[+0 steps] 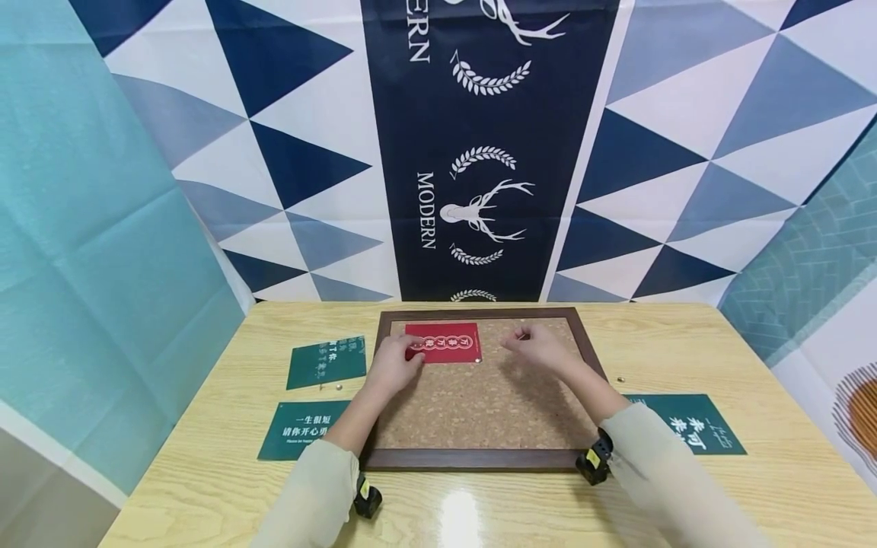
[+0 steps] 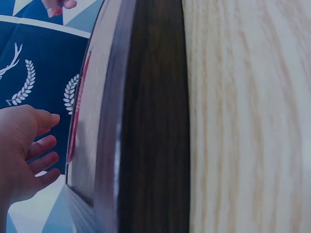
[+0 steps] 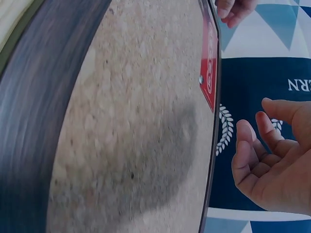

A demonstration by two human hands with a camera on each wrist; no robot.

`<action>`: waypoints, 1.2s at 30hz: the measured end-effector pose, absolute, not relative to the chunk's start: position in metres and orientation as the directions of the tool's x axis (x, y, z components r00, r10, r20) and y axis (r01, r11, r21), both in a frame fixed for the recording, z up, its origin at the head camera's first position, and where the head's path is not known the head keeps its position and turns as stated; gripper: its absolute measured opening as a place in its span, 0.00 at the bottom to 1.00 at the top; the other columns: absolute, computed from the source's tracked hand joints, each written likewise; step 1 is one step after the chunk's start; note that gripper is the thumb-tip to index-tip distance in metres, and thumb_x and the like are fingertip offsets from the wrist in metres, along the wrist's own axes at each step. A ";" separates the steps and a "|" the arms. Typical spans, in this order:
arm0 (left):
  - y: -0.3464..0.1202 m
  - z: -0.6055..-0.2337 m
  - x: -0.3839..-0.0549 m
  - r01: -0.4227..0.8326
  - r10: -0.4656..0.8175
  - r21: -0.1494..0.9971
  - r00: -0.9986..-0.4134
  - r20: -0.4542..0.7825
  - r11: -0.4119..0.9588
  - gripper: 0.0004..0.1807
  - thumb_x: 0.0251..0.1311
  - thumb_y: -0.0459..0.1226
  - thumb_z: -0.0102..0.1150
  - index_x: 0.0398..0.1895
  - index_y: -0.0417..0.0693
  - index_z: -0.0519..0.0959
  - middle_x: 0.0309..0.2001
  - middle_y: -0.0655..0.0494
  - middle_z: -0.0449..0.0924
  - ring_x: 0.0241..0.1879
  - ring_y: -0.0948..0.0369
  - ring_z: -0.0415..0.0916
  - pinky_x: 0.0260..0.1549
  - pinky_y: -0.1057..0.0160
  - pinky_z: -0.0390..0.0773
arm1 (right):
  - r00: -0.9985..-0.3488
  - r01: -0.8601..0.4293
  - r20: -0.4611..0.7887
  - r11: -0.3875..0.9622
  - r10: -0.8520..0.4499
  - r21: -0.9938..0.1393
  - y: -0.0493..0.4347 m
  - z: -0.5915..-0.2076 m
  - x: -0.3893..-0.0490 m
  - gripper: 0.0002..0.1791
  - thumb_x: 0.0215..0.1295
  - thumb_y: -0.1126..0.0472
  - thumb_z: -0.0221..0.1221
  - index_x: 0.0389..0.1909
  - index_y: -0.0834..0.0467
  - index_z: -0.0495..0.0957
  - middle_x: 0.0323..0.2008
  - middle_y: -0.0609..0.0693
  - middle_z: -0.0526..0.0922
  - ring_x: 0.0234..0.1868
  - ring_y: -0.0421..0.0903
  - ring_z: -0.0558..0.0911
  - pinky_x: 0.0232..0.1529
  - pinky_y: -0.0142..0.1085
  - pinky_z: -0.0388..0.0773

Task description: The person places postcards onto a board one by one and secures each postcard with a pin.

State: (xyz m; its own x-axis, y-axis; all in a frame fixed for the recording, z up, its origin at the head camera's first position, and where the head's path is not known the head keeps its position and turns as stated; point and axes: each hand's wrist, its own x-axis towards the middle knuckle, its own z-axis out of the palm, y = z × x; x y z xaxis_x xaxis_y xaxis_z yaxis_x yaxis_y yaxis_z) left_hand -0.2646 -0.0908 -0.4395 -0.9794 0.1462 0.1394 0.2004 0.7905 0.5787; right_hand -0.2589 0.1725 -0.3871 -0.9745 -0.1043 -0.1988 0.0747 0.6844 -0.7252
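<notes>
A red card [image 1: 455, 343] with white lettering lies on the upper left of a cork board [image 1: 473, 411] in a dark wooden frame. A small shiny pin [image 3: 200, 79] sits at its lower right corner. My left hand [image 1: 396, 363] is over the card's left end, fingers slightly bent and apart; in the left wrist view nothing shows between them. Whether it touches the card I cannot tell. To the right of the card, my right hand [image 3: 274, 160] hovers above the cork, fingers loosely curled, thumb and forefinger apart, holding nothing visible.
Left of the board lie two green cards, an upper one [image 1: 329, 362] and a lower one [image 1: 294, 430]. Another green card [image 1: 712, 426] is partly under my right sleeve. Small pins lie on the table, one left [image 1: 339, 387], one right [image 1: 620, 379]. Patterned cloth hangs behind.
</notes>
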 end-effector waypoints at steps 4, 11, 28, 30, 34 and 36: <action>-0.094 -0.436 -0.262 0.183 0.122 0.603 -0.983 0.140 0.776 0.19 0.58 0.38 0.61 0.53 0.41 0.78 0.53 0.44 0.76 0.56 0.49 0.71 0.55 0.51 0.73 | -0.976 0.068 -0.192 0.689 -0.105 -0.721 0.183 -0.382 -0.256 0.15 0.67 0.54 0.53 0.40 0.64 0.73 0.33 0.56 0.76 0.33 0.47 0.76 0.33 0.37 0.75; -0.107 -0.436 -0.256 0.159 0.091 0.641 -0.986 0.138 0.751 0.20 0.58 0.37 0.61 0.53 0.40 0.77 0.49 0.44 0.77 0.50 0.50 0.75 0.50 0.52 0.76 | -0.981 0.038 -0.157 0.691 -0.111 -0.722 0.197 -0.377 -0.252 0.16 0.67 0.54 0.54 0.41 0.65 0.75 0.37 0.61 0.79 0.35 0.52 0.79 0.35 0.40 0.79; -0.132 -0.436 -0.245 0.169 0.066 0.647 -0.981 0.181 0.743 0.19 0.59 0.37 0.60 0.53 0.39 0.78 0.46 0.43 0.77 0.47 0.49 0.73 0.45 0.50 0.76 | -0.984 0.051 -0.154 0.671 -0.094 -0.739 0.225 -0.373 -0.240 0.21 0.68 0.51 0.52 0.46 0.68 0.70 0.41 0.63 0.78 0.40 0.53 0.80 0.40 0.43 0.80; -0.134 -0.436 -0.245 0.154 0.054 0.645 -0.983 0.173 0.748 0.19 0.58 0.37 0.60 0.52 0.39 0.78 0.48 0.42 0.76 0.50 0.48 0.73 0.47 0.48 0.76 | -0.984 0.054 -0.154 0.676 -0.089 -0.735 0.229 -0.373 -0.239 0.22 0.68 0.49 0.52 0.46 0.67 0.71 0.43 0.62 0.78 0.40 0.53 0.80 0.40 0.42 0.79; -0.137 -0.435 -0.242 0.113 0.022 0.667 -0.989 0.144 0.736 0.19 0.58 0.36 0.60 0.52 0.39 0.77 0.52 0.40 0.74 0.57 0.44 0.69 0.52 0.46 0.73 | -0.986 0.058 -0.150 0.688 -0.075 -0.723 0.239 -0.374 -0.240 0.22 0.67 0.48 0.52 0.45 0.66 0.72 0.42 0.61 0.78 0.37 0.50 0.78 0.35 0.38 0.78; -0.138 -0.434 -0.241 0.102 0.014 0.677 -0.991 0.135 0.728 0.19 0.58 0.37 0.60 0.53 0.39 0.77 0.54 0.39 0.73 0.59 0.43 0.67 0.53 0.45 0.72 | -0.986 0.061 -0.149 0.694 -0.068 -0.717 0.244 -0.375 -0.240 0.22 0.67 0.48 0.52 0.45 0.66 0.72 0.39 0.61 0.77 0.34 0.49 0.77 0.31 0.36 0.77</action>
